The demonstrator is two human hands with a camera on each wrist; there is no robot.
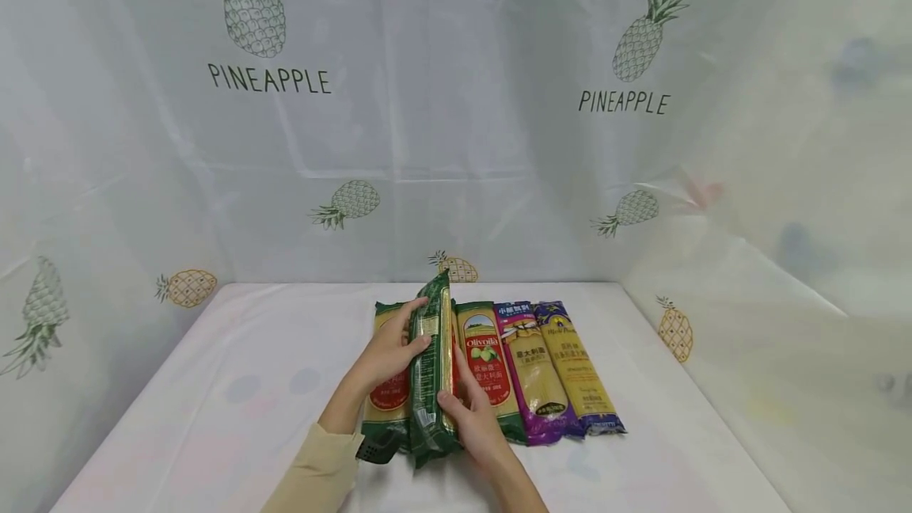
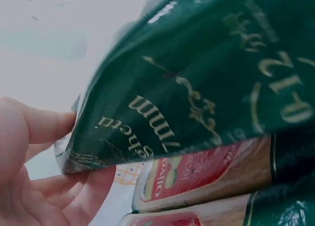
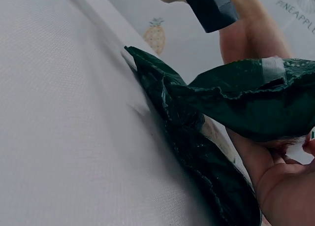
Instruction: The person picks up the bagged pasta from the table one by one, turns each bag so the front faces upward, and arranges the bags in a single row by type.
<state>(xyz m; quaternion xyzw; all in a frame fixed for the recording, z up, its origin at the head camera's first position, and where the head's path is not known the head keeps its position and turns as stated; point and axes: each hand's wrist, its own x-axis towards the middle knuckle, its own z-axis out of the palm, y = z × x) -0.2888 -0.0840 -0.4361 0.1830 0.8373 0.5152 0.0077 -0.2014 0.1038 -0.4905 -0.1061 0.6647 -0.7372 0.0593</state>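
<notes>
A green spaghetti pack is held tilted up on its side between both hands, above other packs. My left hand grips its left side, thumb on the near face; in the left wrist view the fingers and thumb pinch the green wrapper at one edge. Lower down, my right hand holds the pack's right side with thumb and fingers. The right wrist view shows the pack's crimped green end beside the right hand. Behind it, a red-labelled Olivoila pack lies partly hidden.
Right of the held pack lie another Olivoila pack, a purple pasta pack and a yellow-and-blue pasta pack, side by side. They rest on a white-covered table, with a pineapple-print curtain behind and at the sides.
</notes>
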